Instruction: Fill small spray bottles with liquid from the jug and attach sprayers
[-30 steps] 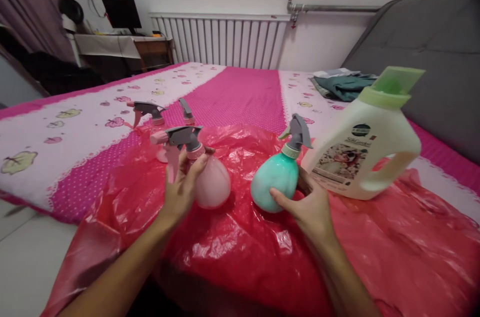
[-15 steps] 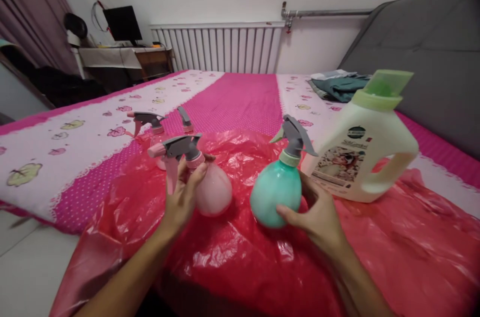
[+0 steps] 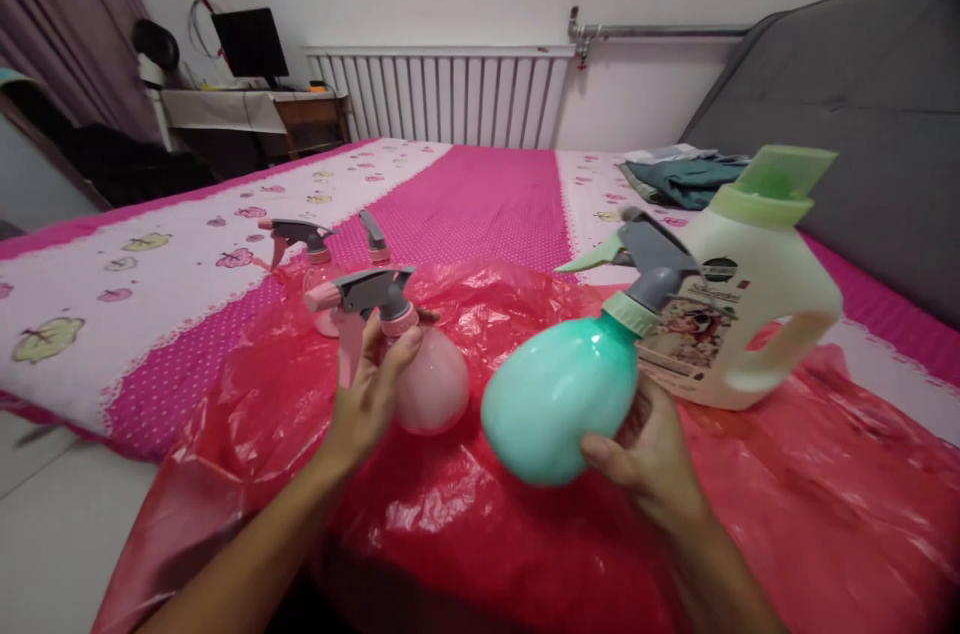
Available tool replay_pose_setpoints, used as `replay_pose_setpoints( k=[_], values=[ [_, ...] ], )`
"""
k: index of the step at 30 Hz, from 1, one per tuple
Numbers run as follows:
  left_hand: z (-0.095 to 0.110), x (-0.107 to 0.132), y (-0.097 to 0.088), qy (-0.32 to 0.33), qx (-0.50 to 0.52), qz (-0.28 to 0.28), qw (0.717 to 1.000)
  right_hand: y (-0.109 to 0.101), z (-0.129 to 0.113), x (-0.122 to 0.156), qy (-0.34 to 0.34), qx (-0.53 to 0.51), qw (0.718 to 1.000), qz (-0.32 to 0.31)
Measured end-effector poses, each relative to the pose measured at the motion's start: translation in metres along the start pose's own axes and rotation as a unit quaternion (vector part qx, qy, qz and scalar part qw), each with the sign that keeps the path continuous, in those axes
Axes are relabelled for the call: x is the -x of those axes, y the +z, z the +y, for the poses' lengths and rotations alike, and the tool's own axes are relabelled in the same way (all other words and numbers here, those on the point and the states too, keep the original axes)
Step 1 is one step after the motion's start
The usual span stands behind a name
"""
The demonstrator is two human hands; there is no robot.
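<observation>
My left hand (image 3: pixel 375 384) is closed around the neck and side of a pink spray bottle (image 3: pixel 433 382), which has a grey and pink trigger head. It stands nearly upright on the red plastic sheet (image 3: pixel 450 534). In my right hand (image 3: pixel 652 449) is a teal spray bottle (image 3: pixel 562 394) with a pale green collar and grey nozzle head. This bottle tilts to the right, its round base toward the middle; thumb and fingers grip its lower right side. Behind the pink bottle stands another pink spray bottle (image 3: pixel 319 279), and beside that a further grey spray head (image 3: pixel 373 236) shows, partly hidden.
A large cream detergent jug (image 3: pixel 757 314) with a green cap stands just right of the teal bottle. Folded clothes (image 3: pixel 686 176) lie by the grey headboard (image 3: pixel 832 114). Pink patterned bedding (image 3: pixel 495 184) stretches to the radiator (image 3: pixel 442 99); a desk with a monitor (image 3: pixel 250 44) is back left.
My right hand has raised the teal bottle closer and tipped its head to the right, now overlapping the jug. My left hand stays on the pink bottle. The view shifts slightly.
</observation>
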State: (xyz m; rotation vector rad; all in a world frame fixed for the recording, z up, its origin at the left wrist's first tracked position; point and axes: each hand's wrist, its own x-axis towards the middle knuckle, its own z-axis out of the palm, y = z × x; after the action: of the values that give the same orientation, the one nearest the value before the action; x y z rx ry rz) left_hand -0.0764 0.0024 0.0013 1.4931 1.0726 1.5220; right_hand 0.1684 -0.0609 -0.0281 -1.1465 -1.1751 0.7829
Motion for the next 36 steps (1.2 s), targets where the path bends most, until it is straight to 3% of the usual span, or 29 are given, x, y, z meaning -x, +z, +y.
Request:
replay_pose_setpoints(
  k=[3, 6, 10, 13, 16, 19, 22, 26, 29, 33, 36],
  values=[
    [-0.001, -0.001, -0.001, 0.002, -0.003, 0.0, 1.0, -0.001, 0.0, -0.003, 0.015, 0.042, 0.997, 0.061],
    [-0.003, -0.003, -0.002, -0.003, -0.015, -0.005, 1.0, 0.002, 0.0, -0.004, 0.004, 0.012, 1.0, 0.011],
    [-0.004, -0.004, -0.001, 0.009, -0.011, -0.013, 1.0, 0.007, -0.003, 0.0, 0.015, 0.025, 0.999, 0.039],
    [-0.004, -0.004, 0.001, 0.009, -0.007, -0.015, 1.0, 0.008, -0.004, 0.003, 0.002, -0.026, 1.0, -0.014],
    [-0.004, -0.004, 0.003, 0.004, -0.006, -0.004, 1.0, 0.006, -0.002, 0.002, 0.007, 0.021, 0.999, 0.041],
    [-0.005, -0.005, 0.005, -0.003, -0.003, 0.0, 1.0, 0.004, 0.0, 0.0, 0.0, -0.013, 1.0, -0.003],
    [-0.006, -0.005, 0.006, -0.005, -0.006, 0.009, 1.0, 0.005, 0.0, -0.001, 0.004, 0.041, 0.998, 0.05],
    [-0.005, -0.005, 0.007, -0.002, -0.007, -0.002, 1.0, 0.007, -0.001, -0.001, -0.018, 0.037, 0.999, -0.007],
    [-0.004, -0.003, 0.007, 0.008, -0.007, -0.003, 1.0, 0.008, -0.002, 0.001, 0.009, 0.061, 0.997, 0.037],
    [-0.003, -0.003, 0.009, 0.011, -0.003, -0.01, 1.0, 0.009, -0.002, 0.004, -0.027, -0.048, 0.995, -0.082],
    [-0.002, -0.002, 0.01, 0.017, -0.005, -0.003, 1.0, 0.007, 0.003, 0.002, 0.001, -0.027, 0.999, 0.023]
  ],
)
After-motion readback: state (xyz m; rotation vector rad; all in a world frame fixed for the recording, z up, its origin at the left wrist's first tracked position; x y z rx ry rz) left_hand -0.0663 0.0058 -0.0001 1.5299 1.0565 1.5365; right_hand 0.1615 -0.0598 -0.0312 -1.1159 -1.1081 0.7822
